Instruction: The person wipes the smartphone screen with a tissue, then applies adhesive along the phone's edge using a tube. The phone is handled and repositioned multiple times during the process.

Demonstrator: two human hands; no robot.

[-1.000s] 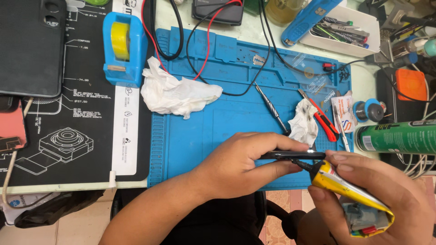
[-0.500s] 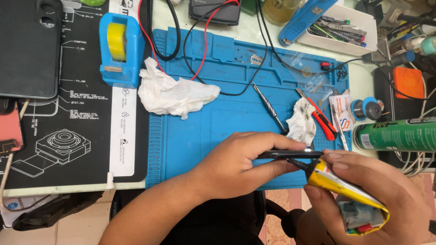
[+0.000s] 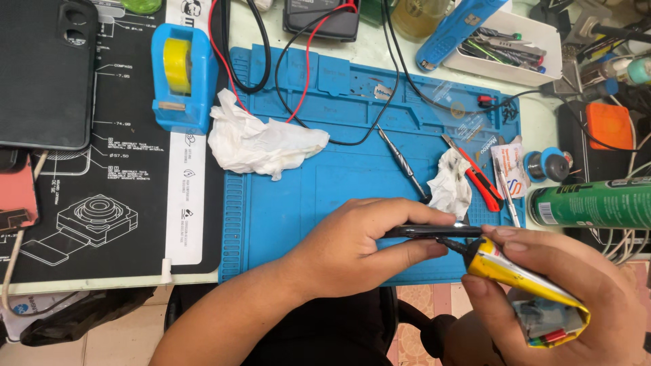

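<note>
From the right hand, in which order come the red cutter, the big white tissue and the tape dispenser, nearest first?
From the right hand:
1. Red cutter, just above it.
2. Big white tissue, mat's upper left.
3. Tape dispenser, far left.

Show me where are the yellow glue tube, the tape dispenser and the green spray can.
yellow glue tube [image 3: 505, 270], head view, its yellow body.
tape dispenser [image 3: 182, 74], head view, its blue housing.
green spray can [image 3: 597, 202], head view, its side.

The tape dispenser [image 3: 178, 76] is sitting left of the work mat [image 3: 298, 224]; the crumpled tissue [image 3: 261, 142] is lying on it (screwdriver [image 3: 404, 165] further right).
</note>
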